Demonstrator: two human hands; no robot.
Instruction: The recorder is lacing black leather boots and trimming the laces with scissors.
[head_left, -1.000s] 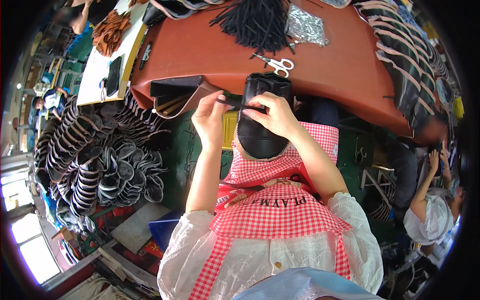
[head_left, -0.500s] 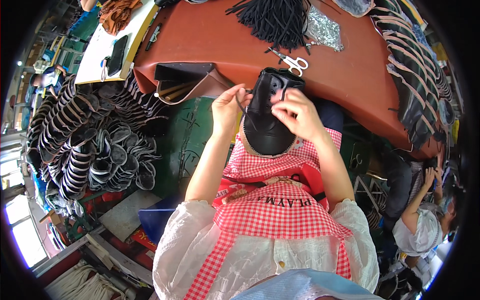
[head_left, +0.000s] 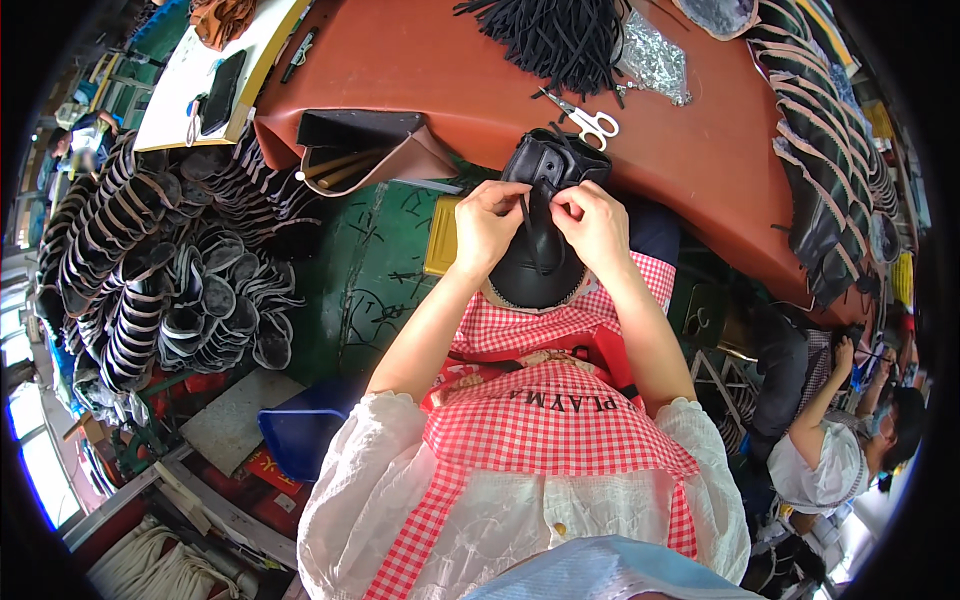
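A broad reddish-brown worktable [head_left: 420, 70] curves across the top of the view, and against its near edge, over the person's lap and red-checked apron [head_left: 545, 420], sits the black shoe [head_left: 545, 215], toe towards the body and open collar towards the table. Left of the seat, a large heap of dark shoe uppers [head_left: 150, 270] is stacked in curved rows on the floor, and another row of dark strap pieces [head_left: 815, 170] lines the table's right rim. On the table lie a bundle of black laces [head_left: 560, 35], a crumpled clear plastic bag [head_left: 650, 62] whose contents cannot be made out, and white-handled scissors [head_left: 590, 118]. An open brown pouch [head_left: 365, 150] hangs at the table edge with pale stick-like tools inside it. The left hand [head_left: 490, 222] and right hand [head_left: 592, 222] meet over the shoe's throat, each with fingertips pressed together, pinching a thin black lace [head_left: 527, 225] that runs down the front. The shoe looks light and fairly supple, its upper likely to give under pressure while the sole holds shape, so the firmest hold seems to be round the sole or heel. The lace is limp and thin, probably prone to slipping, and best gripped close to its end. At far right another person [head_left: 830, 450] in a white cap works apart.
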